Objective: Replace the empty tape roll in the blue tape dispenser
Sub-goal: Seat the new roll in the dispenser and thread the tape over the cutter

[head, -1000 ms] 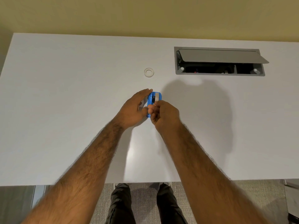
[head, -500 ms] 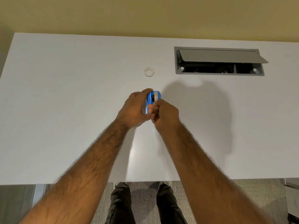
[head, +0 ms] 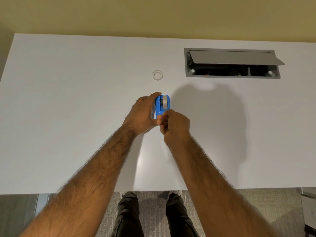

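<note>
Right hand (head: 175, 124) is closed, pinching at the near end of the small blue plastic tape dispenser (head: 162, 105), apparently the tape's free end (too small to confirm). Left hand (head: 142, 113) grips its side, over mid-desk. Advise drawing tape straight across the cutter. The bare white ring core (head: 157, 75) lies beyond on the white desk (head: 68, 100).

A bright blue dispenser (head: 159, 106) holds a pale grey-white roll (head: 165, 102), and a second ring (head: 157, 75) — white, nearly matching its surface — lies on a plain white desk (head: 68, 117). The hatch (head: 232, 63) set in the desk is grey with a dark, almost black interior. The wall (head: 153, 14) is a flat mustard yellow, the trousers (head: 128, 218) black — over speckled grey carpet (head: 152, 211).
</note>
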